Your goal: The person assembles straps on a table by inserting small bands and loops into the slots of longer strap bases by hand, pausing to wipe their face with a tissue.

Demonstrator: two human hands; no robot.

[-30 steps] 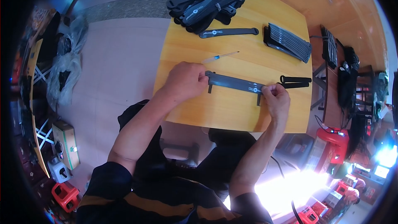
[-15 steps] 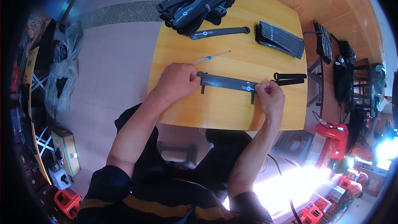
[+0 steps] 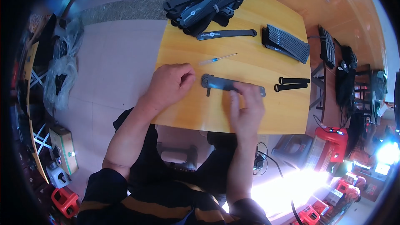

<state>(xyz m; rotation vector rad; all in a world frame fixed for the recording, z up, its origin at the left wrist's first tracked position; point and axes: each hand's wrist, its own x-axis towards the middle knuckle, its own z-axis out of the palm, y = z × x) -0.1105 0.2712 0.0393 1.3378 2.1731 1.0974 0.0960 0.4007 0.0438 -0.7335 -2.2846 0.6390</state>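
The fingers of the right hand (image 3: 248, 107) are loosely spread over the gray strap (image 3: 223, 83), thumb apart from them and blurred; I cannot tell whether any fingertip touches it. Half a second ago this hand pinched the strap's right end; now it has slid inward toward the middle, leaving that end bare. The left hand (image 3: 171, 81) has let go of the opposite end and hangs just left of the strap, its fingers curled in (whether the tips meet or hold anything, I cannot tell). The strap lies flat on the table (image 3: 187, 114), in front of the person, and a short dark strip (image 3: 208, 92) sticks out below its left end; the matching strip on the right, seen earlier, is out of sight now. Just beyond the strap lies a screwdriver (image 3: 215, 59), and farther beyond, a single strap (image 3: 227, 34) and then a big heap of straps (image 3: 206, 4). Right of the gray strap are two black ties (image 3: 295, 81), and beyond its right end sits a neat stack of straps (image 3: 287, 43).
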